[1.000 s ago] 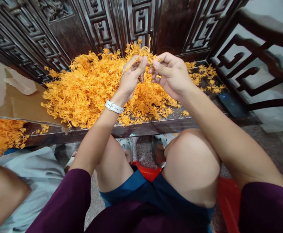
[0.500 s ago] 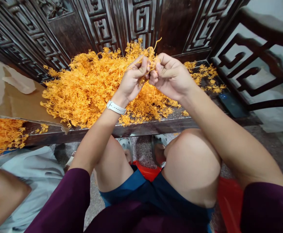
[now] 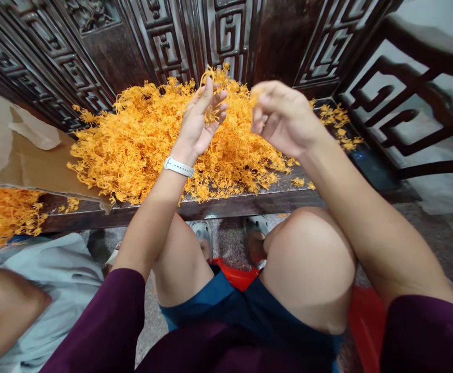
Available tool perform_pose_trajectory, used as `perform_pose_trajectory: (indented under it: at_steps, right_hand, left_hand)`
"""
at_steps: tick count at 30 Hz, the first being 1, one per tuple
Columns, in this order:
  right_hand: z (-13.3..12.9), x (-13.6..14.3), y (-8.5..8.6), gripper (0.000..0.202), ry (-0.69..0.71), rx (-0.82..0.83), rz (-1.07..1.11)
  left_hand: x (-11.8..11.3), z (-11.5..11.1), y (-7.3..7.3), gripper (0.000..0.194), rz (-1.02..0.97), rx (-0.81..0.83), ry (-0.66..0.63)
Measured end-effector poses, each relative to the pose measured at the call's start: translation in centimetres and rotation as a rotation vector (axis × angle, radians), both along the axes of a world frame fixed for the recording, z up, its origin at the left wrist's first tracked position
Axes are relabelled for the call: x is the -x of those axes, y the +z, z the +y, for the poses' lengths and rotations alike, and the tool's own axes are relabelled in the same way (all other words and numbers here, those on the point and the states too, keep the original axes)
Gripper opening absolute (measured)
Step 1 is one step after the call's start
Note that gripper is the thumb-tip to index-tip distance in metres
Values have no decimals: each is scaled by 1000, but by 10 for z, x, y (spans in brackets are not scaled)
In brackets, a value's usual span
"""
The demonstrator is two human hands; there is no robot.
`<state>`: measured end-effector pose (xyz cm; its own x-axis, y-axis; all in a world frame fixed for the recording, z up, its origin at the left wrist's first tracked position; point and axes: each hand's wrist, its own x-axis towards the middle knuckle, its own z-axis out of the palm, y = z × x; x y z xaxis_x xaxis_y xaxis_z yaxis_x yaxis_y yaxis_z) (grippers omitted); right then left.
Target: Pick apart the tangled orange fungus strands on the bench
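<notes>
A large heap of orange, plastic-looking flower sprays [image 3: 133, 145] with thin stems lies on a dark wooden bench [image 3: 226, 206]. Over its middle, my left hand [image 3: 199, 119] is loosely curled around an orange flower spray [image 3: 211, 115], whose stems poke up past the thumb. My right hand [image 3: 284, 116] hovers to the right of it, fingers bent into a pinch and smeared by motion. At its fingertips shows a small orange piece [image 3: 256, 95], too blurred for its exact shape. The two hands are apart.
Loose orange bits [image 3: 298, 182] lie near the bench's front edge, more [image 3: 337, 122] to the right beside a dark flat object [image 3: 371, 168]. Cardboard [image 3: 35, 160] separates another orange pile [image 3: 6, 215] at left. Another person's arm [image 3: 11, 303] is close by. Carved panels [image 3: 121, 57] stand behind.
My hands were together on one spray and have separated, the left going left and the right going right with a small orange piece. Another loose bit shows on the bench below my right hand.
</notes>
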<state>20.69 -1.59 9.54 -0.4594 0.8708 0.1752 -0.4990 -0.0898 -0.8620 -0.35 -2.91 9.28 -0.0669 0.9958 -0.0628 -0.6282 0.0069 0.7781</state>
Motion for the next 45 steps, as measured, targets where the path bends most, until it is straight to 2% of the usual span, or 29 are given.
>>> perform_pose_trajectory:
  at_steps: [2, 3, 7, 11, 16, 19, 24, 27, 32, 37, 45]
  right_hand:
    - [16, -5, -9, 33, -143, 226, 197]
    - [23, -8, -14, 39, -186, 290, 192]
    - [30, -13, -23, 42, -139, 213, -14]
    - [7, 4, -13, 33, -71, 175, -171]
    - [-19, 32, -9, 34, -63, -34, -322]
    - [-20, 37, -12, 35, -112, -123, -321]
    - [-17, 33, -11, 31, -147, -176, -306]
    - [-16, 31, -11, 31, -115, -193, -288]
    - [-14, 29, -13, 37, -6, -243, -237]
    - [-18, 29, -8, 46, 60, -271, -279]
    - [-23, 20, -5, 53, 139, -311, -295]
  left_hand:
    - [3, 3, -4, 25, 30, 8, 19]
    - [3, 3, -5, 25, 34, 18, 27]
    - [-1, -4, 0, 28, 25, 38, 12]
    - [-12, -13, 8, 33, -23, 12, -25]
    - [-27, -20, 10, 35, -61, -54, -98]
    - [-32, -23, 9, 32, -21, -52, -125]
    - [-30, -22, 8, 30, 69, -13, -84]
    - [-27, -20, 7, 29, 77, -21, -79]
    - [-24, -22, 9, 30, 20, -27, -155]
    - [-26, -25, 14, 40, -20, 85, -123]
    - [-27, -30, 12, 47, -63, 108, -103]
